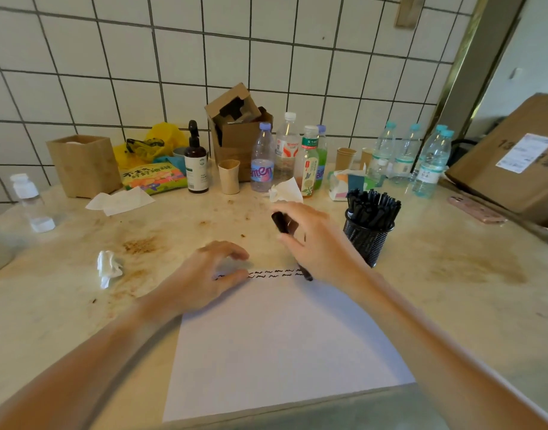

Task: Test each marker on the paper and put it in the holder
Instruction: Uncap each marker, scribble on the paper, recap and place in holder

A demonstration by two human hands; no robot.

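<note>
So, starting nearest to you: the paper [276, 346] lies flat on the counter [452, 305], w/ its long axis going away from you, and only its far edge has ink, a row of short black squiggles [276, 272] from left to right. Your left hand [204, 280] rests on the far-left corner of the sheet, fingers loosely bent and spread, holding nothing, just pressing the paper down. Your right hand [316, 243] is at the far-right corner and grips a black marker [307, 274]; the tip comes out below the hand and looks to touch the paper at the right end of the squiggle row. A dark piece, prob. the cap [280, 222], is held in the same hand between thumb and fingers, but it is blurred, so I cannot say for sure. Now the relation that matters: the mesh holder [369, 235] stands just beyond and to the right of your right hand, near it, upright, and already packed w/ many black markers [373, 207]. So the right hand is the nearer one, clearly; the left is well apart from the holder. I think the drop-in needs the marker turned close to vertical, since the gaps betw. the others are narrow.
</note>
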